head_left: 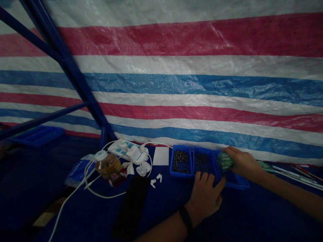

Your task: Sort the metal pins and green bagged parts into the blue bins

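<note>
My right hand (242, 163) grips a shiny green packet (225, 161) over the rightmost blue bin (236, 182). What is inside the packet is too dark to make out. My left hand (205, 195), with a dark band at its wrist, lies with fingers spread at the front of the middle blue bin (215, 164). Its fingertips reach the bin's front rim and hold nothing that I can see. Dark thin screws or nails (202, 161) lie in that middle bin. Small round metal parts (180, 159) fill part of the left blue bin (173, 169).
Left of the bins are a white card (160, 156), white earbuds (153, 183), a power strip (121, 148) with chargers and cables, a drink bottle (107, 165) and a long black object (132, 205). Thin tools (297, 175) lie at right. Behind hangs a striped sheet (189, 87), with a blue frame (73, 77) left.
</note>
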Demonstrator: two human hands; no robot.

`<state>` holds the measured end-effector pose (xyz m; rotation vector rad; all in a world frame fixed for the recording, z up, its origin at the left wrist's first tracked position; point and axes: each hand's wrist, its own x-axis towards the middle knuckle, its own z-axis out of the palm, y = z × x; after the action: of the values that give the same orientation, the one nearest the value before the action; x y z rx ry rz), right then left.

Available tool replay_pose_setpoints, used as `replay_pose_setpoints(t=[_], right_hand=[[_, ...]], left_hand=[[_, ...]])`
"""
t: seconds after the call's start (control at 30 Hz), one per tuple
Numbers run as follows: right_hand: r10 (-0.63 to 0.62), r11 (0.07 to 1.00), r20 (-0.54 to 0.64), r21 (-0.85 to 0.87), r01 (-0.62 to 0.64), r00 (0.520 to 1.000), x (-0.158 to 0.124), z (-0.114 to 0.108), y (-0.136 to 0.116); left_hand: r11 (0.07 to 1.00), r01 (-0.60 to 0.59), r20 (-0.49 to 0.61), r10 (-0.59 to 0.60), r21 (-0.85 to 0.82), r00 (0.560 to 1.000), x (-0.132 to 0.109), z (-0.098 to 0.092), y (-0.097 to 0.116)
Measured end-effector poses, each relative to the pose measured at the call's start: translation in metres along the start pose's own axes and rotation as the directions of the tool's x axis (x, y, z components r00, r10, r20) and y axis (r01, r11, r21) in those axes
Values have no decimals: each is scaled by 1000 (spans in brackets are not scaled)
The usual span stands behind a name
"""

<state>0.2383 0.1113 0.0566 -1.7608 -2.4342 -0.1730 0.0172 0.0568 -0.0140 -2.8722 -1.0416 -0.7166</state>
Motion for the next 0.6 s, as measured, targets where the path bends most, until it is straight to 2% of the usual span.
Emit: replay_pose_setpoints(t=[0.07,0.17,0.27,0.37,0.47,0.6], right_hand=[[35,996,-119,86,-25,992,-4,-11,4],[114,982,-278,175,-66,954,-22,-27,15],[185,973,-333,194,-125,925,-60,-33,29],[223,972,-315,137,-189,922,-112,-20,39],[277,960,-191,95,-264,942,-155,7,42],[264,963,3,58,-264,965,-175,32,46]], left_hand=[[1000,-1,3,1,-1,1000,0,-1,-1],[1000,7,12,-7,7,1000,0,-1,-1],[1000,12,16,-12,10,1000,1,0,-2],[1000,18,14,-18,-10,1000,4,2,-2],[998,33,2,-33,-45,999,5,2,-1],[992,-4,-161,-16,-126,987,6,-5,6]])
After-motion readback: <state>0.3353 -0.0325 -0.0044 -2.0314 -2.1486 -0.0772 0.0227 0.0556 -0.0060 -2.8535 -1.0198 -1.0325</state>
